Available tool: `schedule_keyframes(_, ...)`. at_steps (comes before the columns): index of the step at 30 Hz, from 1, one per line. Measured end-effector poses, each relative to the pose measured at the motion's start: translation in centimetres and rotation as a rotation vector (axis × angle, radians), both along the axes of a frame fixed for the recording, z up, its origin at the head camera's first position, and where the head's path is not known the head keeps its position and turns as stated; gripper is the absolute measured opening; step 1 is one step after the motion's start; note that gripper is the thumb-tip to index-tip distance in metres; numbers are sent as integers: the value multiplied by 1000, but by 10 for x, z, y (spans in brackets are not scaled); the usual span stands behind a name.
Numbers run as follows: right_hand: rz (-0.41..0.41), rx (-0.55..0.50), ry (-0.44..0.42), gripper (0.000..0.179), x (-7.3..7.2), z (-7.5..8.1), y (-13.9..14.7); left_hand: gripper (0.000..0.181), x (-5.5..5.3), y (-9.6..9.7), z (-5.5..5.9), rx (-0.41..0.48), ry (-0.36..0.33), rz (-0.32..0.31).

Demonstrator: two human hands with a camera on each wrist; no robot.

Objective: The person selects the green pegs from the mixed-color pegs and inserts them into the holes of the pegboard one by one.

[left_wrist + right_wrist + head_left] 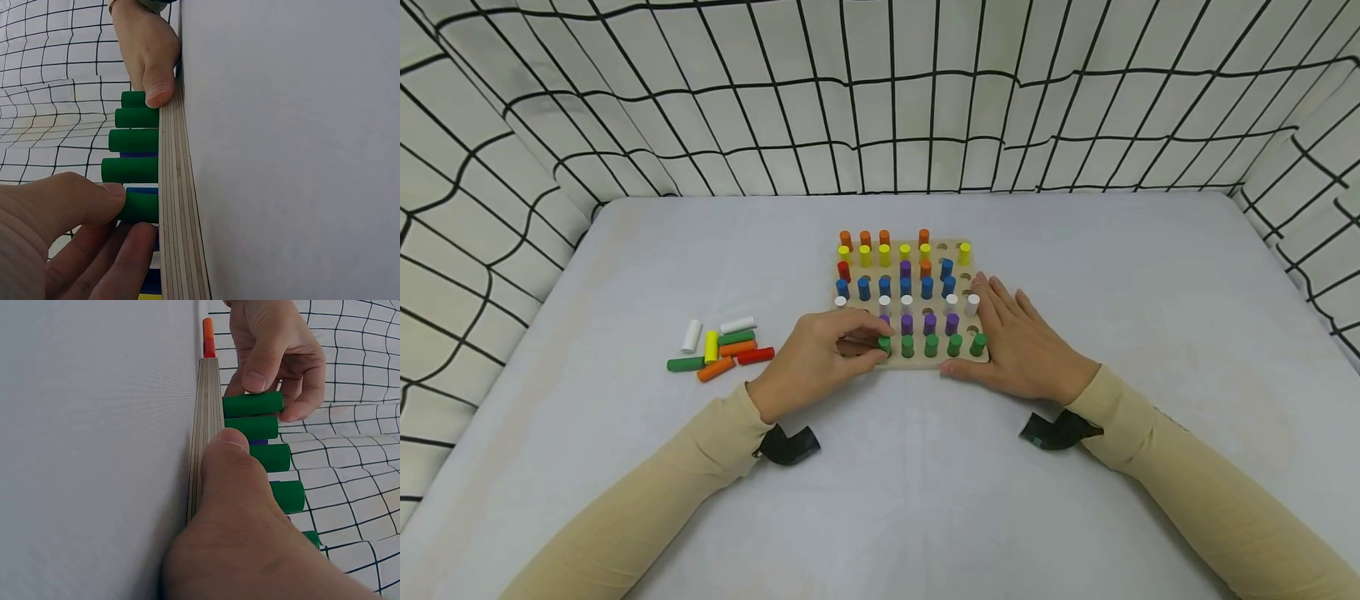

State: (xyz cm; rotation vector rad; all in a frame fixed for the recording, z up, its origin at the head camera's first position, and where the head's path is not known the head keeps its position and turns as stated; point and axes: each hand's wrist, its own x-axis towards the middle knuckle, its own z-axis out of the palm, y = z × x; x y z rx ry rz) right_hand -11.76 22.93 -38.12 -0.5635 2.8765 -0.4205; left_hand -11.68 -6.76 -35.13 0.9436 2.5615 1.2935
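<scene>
At the front row of a wooden peg board (917,364), my left hand (820,350) pinches a green peg (141,207) between thumb and fingers. The peg stands upright, its lower end at the board's face, leftmost of the visible green pegs. My right hand (1026,352) rests along the board's right side with fingers extended, its thumb (228,456) against the front edge. Behind the green row stand purple pegs (930,322), white pegs (973,305), blue pegs (927,287), yellow pegs (884,255) and orange pegs (865,239). My left hand hides the board's front left corner.
Left of the board lies a loose group of pegs: white pegs (692,336), a yellow peg (711,347), green pegs (686,364), orange pegs (716,369) and a red peg (756,356). A white cloth (880,500) covers the table. Black-lined grid walls (910,108) stand around it.
</scene>
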Motion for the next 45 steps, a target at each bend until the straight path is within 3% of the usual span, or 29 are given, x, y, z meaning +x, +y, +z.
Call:
schedule_keyframes(10, -1, -5, 0, 122, 1, 1, 1, 26, 1, 0, 8, 0, 22, 19)
schedule_keyframes(17, 12, -12, -2, 122, 0, 0, 0, 25, 2, -6, 16, -19, 75, 54)
schedule_keyframes(23, 16, -5, -21, 122, 0, 1, 0, 23, 0, -14, 25, 15, 126, 68)
schedule_keyframes(34, 27, -15, -5, 121, 2, 1, 1, 26, -6, -40, 44, 3, 219, 145)
schedule_keyframes(45, 24, 0, -3, 121, 1, 1, 1, 23, -10, -70, 56, -79, 207, 237)
